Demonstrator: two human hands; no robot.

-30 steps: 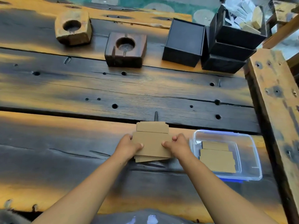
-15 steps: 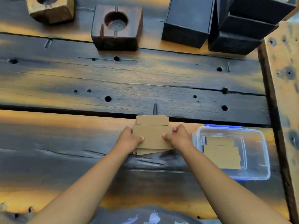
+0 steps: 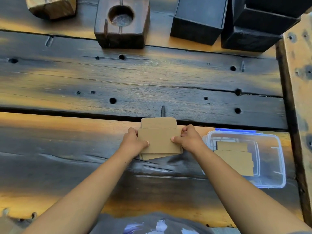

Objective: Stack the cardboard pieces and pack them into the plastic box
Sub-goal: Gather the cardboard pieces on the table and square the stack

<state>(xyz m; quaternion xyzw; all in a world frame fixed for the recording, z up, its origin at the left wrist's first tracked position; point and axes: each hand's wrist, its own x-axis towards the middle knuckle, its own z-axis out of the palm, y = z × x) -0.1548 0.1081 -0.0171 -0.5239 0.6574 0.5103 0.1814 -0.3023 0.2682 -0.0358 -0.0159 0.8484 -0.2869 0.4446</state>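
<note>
A stack of brown cardboard pieces (image 3: 159,140) lies on the dark wooden table, its lower sheets fanned out a little at the near edge. My left hand (image 3: 133,142) grips its left side and my right hand (image 3: 189,141) grips its right side, thumbs on top. Just to the right stands a clear plastic box (image 3: 276,159) with a blue lid under it. Inside it lies another pile of cardboard pieces (image 3: 234,159).
At the back stand two wooden blocks with round holes, one dark (image 3: 121,22) and one lighter (image 3: 50,5), and black boxes (image 3: 199,19) at the back right. A raised wooden beam (image 3: 300,81) runs along the right edge. A nail (image 3: 163,111) sticks up behind the stack.
The view has moved closer and lower over the table. Both hands stay on the stack's sides, and the stack stays in the same spot.
</note>
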